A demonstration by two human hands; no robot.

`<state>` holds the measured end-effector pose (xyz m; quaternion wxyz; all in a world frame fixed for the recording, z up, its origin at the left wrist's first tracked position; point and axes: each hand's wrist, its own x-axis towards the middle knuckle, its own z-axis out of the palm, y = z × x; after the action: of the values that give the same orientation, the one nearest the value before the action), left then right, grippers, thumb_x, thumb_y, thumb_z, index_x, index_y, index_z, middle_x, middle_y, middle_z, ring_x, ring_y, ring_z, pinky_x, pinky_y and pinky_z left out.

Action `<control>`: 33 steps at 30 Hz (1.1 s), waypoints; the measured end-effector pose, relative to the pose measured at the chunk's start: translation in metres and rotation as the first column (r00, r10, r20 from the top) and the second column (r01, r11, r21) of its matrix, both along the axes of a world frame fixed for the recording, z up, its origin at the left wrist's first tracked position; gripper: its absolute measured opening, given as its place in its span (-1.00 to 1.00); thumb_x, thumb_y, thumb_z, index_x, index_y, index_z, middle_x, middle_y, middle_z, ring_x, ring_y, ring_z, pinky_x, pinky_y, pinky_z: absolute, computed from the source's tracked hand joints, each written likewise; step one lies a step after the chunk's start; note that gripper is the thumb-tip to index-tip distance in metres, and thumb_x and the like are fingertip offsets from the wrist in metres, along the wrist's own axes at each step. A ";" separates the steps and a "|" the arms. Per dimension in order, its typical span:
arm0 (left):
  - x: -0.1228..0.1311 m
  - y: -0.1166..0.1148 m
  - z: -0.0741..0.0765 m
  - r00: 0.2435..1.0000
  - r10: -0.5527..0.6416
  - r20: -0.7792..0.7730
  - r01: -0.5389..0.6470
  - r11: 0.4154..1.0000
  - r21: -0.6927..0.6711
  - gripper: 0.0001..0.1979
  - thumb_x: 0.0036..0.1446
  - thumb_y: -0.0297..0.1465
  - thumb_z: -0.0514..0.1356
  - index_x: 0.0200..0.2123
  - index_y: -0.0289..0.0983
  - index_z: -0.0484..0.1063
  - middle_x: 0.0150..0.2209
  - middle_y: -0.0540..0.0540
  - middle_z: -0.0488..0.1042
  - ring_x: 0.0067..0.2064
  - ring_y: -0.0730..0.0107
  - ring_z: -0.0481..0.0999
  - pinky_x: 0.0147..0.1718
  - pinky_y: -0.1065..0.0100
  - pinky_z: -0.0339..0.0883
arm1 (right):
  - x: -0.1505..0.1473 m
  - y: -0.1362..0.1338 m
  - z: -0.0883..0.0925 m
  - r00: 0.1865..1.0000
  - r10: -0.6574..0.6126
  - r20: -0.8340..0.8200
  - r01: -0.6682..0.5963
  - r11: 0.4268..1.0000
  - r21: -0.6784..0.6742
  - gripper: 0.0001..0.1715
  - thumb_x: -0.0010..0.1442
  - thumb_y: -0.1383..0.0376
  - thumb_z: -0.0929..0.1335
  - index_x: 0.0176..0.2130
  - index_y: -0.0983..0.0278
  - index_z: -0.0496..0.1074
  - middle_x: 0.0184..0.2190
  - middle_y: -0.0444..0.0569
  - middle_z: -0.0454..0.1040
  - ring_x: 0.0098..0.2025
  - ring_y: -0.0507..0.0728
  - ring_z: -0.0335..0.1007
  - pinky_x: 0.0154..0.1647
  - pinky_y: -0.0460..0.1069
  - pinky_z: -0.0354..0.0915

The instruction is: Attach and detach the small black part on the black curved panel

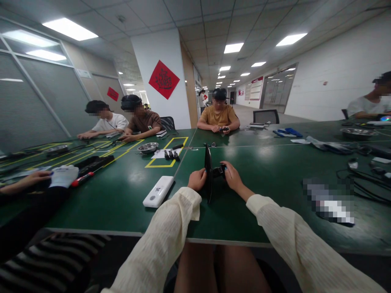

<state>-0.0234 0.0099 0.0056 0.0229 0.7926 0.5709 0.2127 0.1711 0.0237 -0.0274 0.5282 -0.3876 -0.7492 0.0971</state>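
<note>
A thin black panel (208, 175) stands nearly upright just above the green table, seen almost edge-on. My left hand (198, 179) is closed on its left side near the middle. From the panel's right face juts a small black bracket (218, 171). The fingers of my right hand (233, 176) are wrapped round the bracket's outer end. What kind of device the panel is cannot be made out from this angle. To the left of my left hand lies a white power bank (159, 191) marked 26.
Several small black parts (172, 155) lie by a metal bowl (148, 148). At left, a co-worker's gloved hand (64, 176) is near a red screwdriver (82, 179). Black cables (363, 183) and a blurred phone-like object (330, 203) are at right. Co-workers sit around the table (275, 162).
</note>
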 end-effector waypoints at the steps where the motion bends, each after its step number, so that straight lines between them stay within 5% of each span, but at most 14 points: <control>1: 0.000 0.000 0.001 1.000 -0.004 0.007 0.004 1.000 -0.005 -0.58 0.21 -0.28 -0.22 -0.27 -0.27 0.41 -0.32 -0.13 0.50 -0.27 0.31 0.46 -0.33 0.41 0.17 | 0.000 -0.001 0.000 1.000 0.004 -0.003 -0.004 1.000 -0.005 -0.58 0.17 0.31 0.07 0.00 0.31 0.22 -0.07 0.09 0.32 -0.04 0.15 0.25 -0.02 0.09 0.19; 16: -0.003 0.006 -0.003 0.990 -0.063 0.126 0.074 0.993 -0.087 -0.46 0.22 -0.21 -0.27 -0.47 -0.31 0.40 -0.50 -0.06 0.42 -0.45 0.43 0.37 -0.45 0.45 0.08 | 0.000 0.001 -0.004 0.997 0.068 -0.035 -0.071 0.993 -0.093 -0.58 0.19 0.30 0.07 0.02 0.28 0.19 -0.07 0.06 0.31 -0.03 0.14 0.24 -0.01 0.07 0.18; 24: -0.001 0.004 -0.007 0.995 0.039 0.089 -0.026 0.989 -0.144 -0.34 0.22 -0.14 -0.34 -0.60 -0.31 0.39 -0.60 -0.07 0.35 -0.54 0.46 0.29 -0.52 0.43 -0.03 | 0.002 -0.004 -0.001 0.997 0.072 -0.011 -0.073 0.988 -0.134 -0.58 0.21 0.26 0.06 0.03 0.26 0.18 -0.07 0.05 0.30 -0.04 0.16 0.25 -0.05 0.06 0.20; 33: -0.007 0.002 -0.010 0.999 0.049 -0.017 -0.051 0.983 -0.174 -0.41 0.23 -0.22 -0.30 -0.54 -0.29 0.42 -0.49 -0.16 0.46 -0.43 0.36 0.43 -0.46 0.39 0.04 | 0.000 -0.006 -0.004 0.998 0.056 -0.007 -0.056 0.987 -0.153 -0.57 0.22 0.23 0.04 0.05 0.23 0.16 -0.05 0.05 0.29 -0.02 0.17 0.24 -0.04 0.05 0.21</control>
<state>-0.0302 0.0116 -0.0049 0.0831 0.7743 0.6073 0.1572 0.1712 0.0176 -0.0317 0.4950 -0.4058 -0.7494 0.1698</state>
